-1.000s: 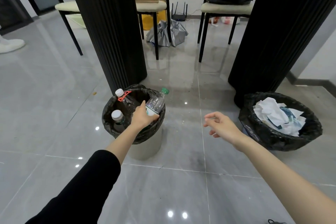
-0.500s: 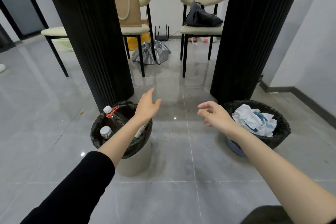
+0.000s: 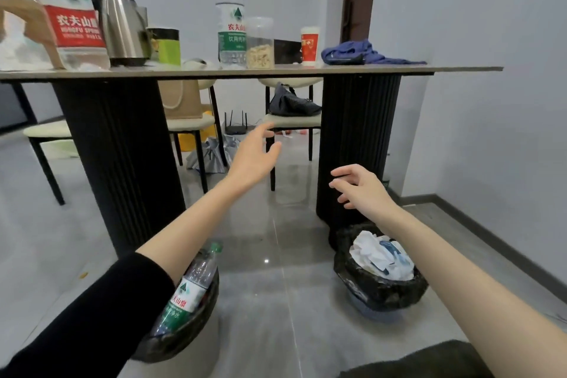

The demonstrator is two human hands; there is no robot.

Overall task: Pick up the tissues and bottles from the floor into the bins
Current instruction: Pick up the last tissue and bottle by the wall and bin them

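Both hands are empty and raised in front of the desk [image 3: 306, 70]: the left hand [image 3: 253, 159] is spread flat with fingers extended, and the right hand [image 3: 362, 187] hangs loosely with fingers half curled around nothing, which suggests neither is reaching for a pick-up. Below the desk, on the near side of its left leg, a green-labelled bottle [image 3: 190, 288] leans mouth-up in the left bin [image 3: 184, 334], propped on the black liner because it is too long to lie flat. By the foot of the desk's right leg, crumpled tissues [image 3: 377, 255] are heaped in the right bin [image 3: 380, 291]. The floor [image 3: 276, 301] between the bins shows no litter, so the sorting looks finished.
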